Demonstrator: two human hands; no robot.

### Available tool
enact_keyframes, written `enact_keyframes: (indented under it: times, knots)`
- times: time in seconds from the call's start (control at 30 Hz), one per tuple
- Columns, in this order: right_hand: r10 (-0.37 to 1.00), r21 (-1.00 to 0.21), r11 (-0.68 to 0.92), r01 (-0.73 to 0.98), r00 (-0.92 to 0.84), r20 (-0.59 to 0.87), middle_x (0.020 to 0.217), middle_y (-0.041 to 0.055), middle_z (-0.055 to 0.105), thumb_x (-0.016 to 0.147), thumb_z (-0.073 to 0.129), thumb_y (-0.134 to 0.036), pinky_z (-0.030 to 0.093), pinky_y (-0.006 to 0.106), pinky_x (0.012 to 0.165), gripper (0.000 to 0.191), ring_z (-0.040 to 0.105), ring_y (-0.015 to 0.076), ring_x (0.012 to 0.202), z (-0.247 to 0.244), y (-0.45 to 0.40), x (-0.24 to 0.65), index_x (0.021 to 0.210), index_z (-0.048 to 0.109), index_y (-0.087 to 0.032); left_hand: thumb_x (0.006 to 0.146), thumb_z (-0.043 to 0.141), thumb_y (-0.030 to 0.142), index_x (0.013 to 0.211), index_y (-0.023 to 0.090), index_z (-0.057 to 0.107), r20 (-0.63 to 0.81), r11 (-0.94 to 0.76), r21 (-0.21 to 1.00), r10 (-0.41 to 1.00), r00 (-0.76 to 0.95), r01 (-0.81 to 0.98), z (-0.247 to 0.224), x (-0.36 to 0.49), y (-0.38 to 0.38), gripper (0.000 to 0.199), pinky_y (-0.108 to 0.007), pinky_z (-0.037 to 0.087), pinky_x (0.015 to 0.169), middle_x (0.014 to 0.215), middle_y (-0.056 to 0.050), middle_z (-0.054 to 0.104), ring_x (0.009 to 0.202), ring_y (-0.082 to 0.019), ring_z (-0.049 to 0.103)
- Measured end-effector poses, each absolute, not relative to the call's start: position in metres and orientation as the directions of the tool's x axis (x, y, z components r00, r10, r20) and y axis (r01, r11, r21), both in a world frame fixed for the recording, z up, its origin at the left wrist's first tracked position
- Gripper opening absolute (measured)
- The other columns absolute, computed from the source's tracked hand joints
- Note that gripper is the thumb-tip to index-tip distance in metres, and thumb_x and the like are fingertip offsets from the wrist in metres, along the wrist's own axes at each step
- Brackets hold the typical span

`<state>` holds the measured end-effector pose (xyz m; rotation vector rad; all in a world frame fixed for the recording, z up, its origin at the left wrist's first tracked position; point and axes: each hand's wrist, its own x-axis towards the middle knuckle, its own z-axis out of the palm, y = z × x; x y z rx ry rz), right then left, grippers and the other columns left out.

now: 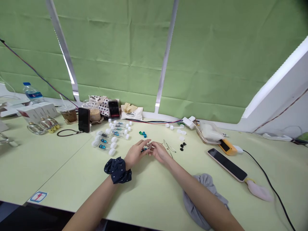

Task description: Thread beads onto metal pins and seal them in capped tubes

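Near the middle of the pale green table [149, 189], my left hand [136, 153] is closed on a small part with dark and blue sections [143, 149]. My right hand [159, 152] meets it from the right, fingertips pinched at the part's other end; what they hold is too small to name. Behind the hands lie small blue and green pieces [143, 134]. Thin metal rods [170, 147] and black caps [182, 147] are right of my right hand. Several clear tubes with white ends and blue inner parts [103, 141] lie to the left.
A phone [227, 164], a grey cloth [207, 192] and a yellow device [227, 146] are on the right. Standing at the back left are another phone [84, 120], drink cups [68, 115] and boxes [36, 112]. White caps [181, 132] and a cable lie farther back.
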<state>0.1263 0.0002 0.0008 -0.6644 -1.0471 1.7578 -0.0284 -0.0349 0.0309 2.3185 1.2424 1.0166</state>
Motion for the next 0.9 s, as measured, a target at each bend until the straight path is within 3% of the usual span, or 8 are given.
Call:
enact_keyframes:
  times: [0.13,0.3,0.4,0.53,0.67,0.9]
  knots:
    - [0.927,-0.886,-0.145,-0.441,-0.373,0.033,0.073,0.0022,0.054,0.074,0.055,-0.035,0.043,0.026,0.050,0.019,0.052,0.0134,0.061,0.001,-0.001,0.126,0.068,0.051,-0.018,0.084,0.049,0.030,0.117,0.027,0.052,0.461,-0.585,0.587,0.809,0.363,0.559,0.029,-0.029,-0.033,0.033,-0.029,0.045,0.081,0.107,-0.005,0.057,0.090,-0.018,0.058]
    - [0.905,-0.927,-0.014,-0.375,-0.398,0.147,0.076,0.0015,0.054,0.077,0.054,-0.043,0.047,0.027,0.053,0.025,0.054,0.0137,0.064,0.004,-0.005,0.128,0.072,0.052,-0.019,0.085,0.048,0.032,0.127,0.027,0.042,0.453,-0.560,0.600,0.826,0.334,0.571,0.024,-0.034,-0.029,0.043,-0.030,0.045,0.080,0.107,-0.005,0.057,0.087,-0.017,0.057]
    - [0.894,-0.967,0.088,-0.241,-0.408,0.183,0.064,-0.0012,0.051,0.078,0.054,-0.047,0.047,0.027,0.052,0.029,0.052,0.0115,0.055,0.001,-0.004,0.129,0.078,0.056,-0.018,0.086,0.046,0.032,0.123,0.026,0.047,0.455,-0.576,0.577,0.815,0.359,0.579,0.024,-0.038,-0.028,0.037,-0.030,0.045,0.081,0.105,-0.005,0.057,0.090,-0.017,0.056]
    - [0.930,-0.974,0.193,-0.121,-0.294,0.221,0.050,-0.0056,0.042,0.076,0.057,-0.047,0.043,0.024,0.045,0.032,0.042,0.0081,0.041,-0.005,0.000,0.133,0.082,0.062,-0.016,0.086,0.045,0.032,0.118,0.025,0.050,0.466,-0.594,0.559,0.802,0.373,0.578,0.026,-0.041,-0.027,0.033,-0.030,0.045,0.078,0.105,-0.005,0.057,0.086,-0.016,0.057]
    - [0.933,-0.959,0.259,-0.110,-0.229,0.279,0.061,-0.0032,0.050,0.072,0.062,-0.045,0.040,0.022,0.039,0.029,0.043,0.0071,0.040,-0.005,0.002,0.136,0.084,0.061,-0.018,0.086,0.045,0.033,0.114,0.025,0.053,0.456,-0.598,0.552,0.800,0.390,0.581,0.026,-0.042,-0.026,0.030,-0.029,0.046,0.077,0.107,-0.005,0.057,0.079,-0.015,0.058]
    - [0.869,-0.935,0.355,-0.009,-0.365,0.334,0.082,0.0028,0.058,0.079,0.054,-0.042,0.045,0.024,0.045,0.027,0.050,0.0080,0.048,0.000,-0.008,0.132,0.089,0.065,-0.020,0.087,0.045,0.032,0.113,0.026,0.052,0.430,-0.615,0.538,0.788,0.440,0.576,0.024,-0.045,-0.024,0.028,-0.029,0.045,0.078,0.106,-0.004,0.057,0.085,-0.017,0.057]
